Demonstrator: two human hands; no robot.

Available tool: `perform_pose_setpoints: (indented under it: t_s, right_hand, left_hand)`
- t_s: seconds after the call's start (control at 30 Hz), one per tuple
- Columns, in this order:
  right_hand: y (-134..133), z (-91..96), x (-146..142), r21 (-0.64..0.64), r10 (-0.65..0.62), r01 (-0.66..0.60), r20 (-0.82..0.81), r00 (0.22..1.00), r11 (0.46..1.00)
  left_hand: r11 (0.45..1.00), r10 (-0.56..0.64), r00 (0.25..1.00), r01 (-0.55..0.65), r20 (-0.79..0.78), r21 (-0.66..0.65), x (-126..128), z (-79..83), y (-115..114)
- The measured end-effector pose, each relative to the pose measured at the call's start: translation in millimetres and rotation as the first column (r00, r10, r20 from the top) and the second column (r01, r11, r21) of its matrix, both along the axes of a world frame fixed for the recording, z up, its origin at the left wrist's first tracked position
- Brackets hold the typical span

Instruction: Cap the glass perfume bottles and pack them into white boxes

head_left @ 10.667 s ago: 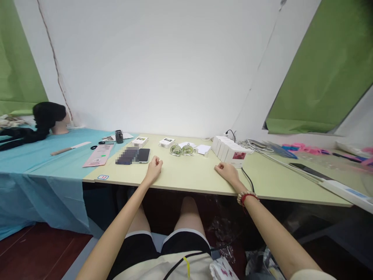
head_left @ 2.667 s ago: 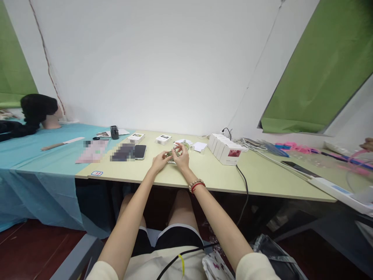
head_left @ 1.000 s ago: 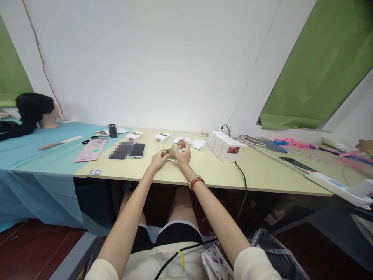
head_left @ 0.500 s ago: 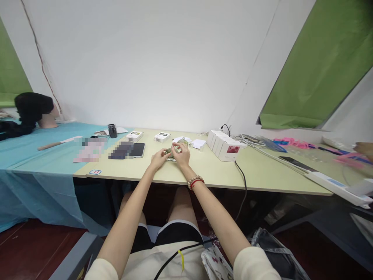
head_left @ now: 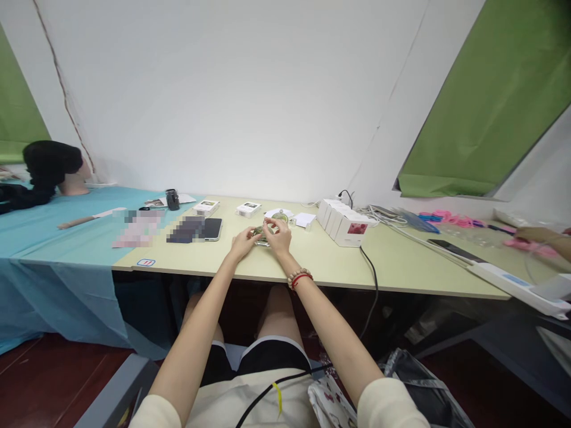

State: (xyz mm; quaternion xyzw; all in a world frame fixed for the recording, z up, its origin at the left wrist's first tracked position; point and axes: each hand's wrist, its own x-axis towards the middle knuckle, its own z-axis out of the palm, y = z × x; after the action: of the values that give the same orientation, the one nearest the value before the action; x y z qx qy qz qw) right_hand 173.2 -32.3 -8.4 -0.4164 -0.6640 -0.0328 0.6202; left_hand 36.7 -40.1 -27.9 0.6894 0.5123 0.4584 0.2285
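Observation:
Over the table in front of me, both hands are closed around a small clear, rounded piece with green inside (head_left: pixel 260 235). My left hand (head_left: pixel 243 244) grips its left side with thumb and fingertips. From the right and above, my right hand (head_left: pixel 279 236) pinches its upper part; beads and a red band circle that wrist. The fingers cover much of the piece, so its exact kind cannot be made out. Just behind the right hand stands a similar clear round piece with green in it (head_left: pixel 281 215), partly hidden, near white papers (head_left: pixel 305 220).
White boxes (head_left: pixel 352 230) stand in a row at right, beside cables and a power strip (head_left: pixel 517 288). Two small boxes (head_left: pixel 206 207) (head_left: pixel 248 208), a phone (head_left: pixel 213 229) and a dark jar (head_left: pixel 172 200) are at left. Another person's hand (head_left: pixel 537 236) is at far right.
Both hands keep nearly the same place and hold on the clear piece. At the far right edge, another person's hand has come in over the pink items.

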Motion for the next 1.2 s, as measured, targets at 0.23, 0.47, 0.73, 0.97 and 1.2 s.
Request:
perform_pose_setpoints:
  t_s: [0.23,0.47,0.73,0.97,1.2]
  right_hand:
    - [-1.3,0.6,-0.3,-0.003,0.003,-0.003,0.013,1.000,1.000]
    - [-0.9,0.1,-0.5,-0.005,0.016,-0.016,0.012,1.000,1.000]
    - [-0.5,-0.7,0.0,-0.020,0.018,-0.017,0.025,1.000,1.000]
    - [-1.3,-0.6,-0.1,-0.014,0.015,-0.015,0.014,1.000,1.000]
    - [-1.2,-0.9,0.4,0.013,0.000,-0.001,0.021,1.000,1.000]
  left_hand:
    - [1.000,0.007,1.000,-0.006,0.019,-0.010,1.1,3.2,-4.1]
    - [1.000,-0.001,1.000,0.001,0.018,-0.011,1.2,3.9,-4.1]
    - [1.000,0.003,1.000,-0.003,0.011,-0.006,0.9,2.7,-2.6]
    - [1.000,0.007,1.000,-0.007,0.021,-0.010,1.3,2.7,-3.6]
    - [1.000,0.004,1.000,-0.004,0.025,-0.014,1.2,1.9,-3.4]
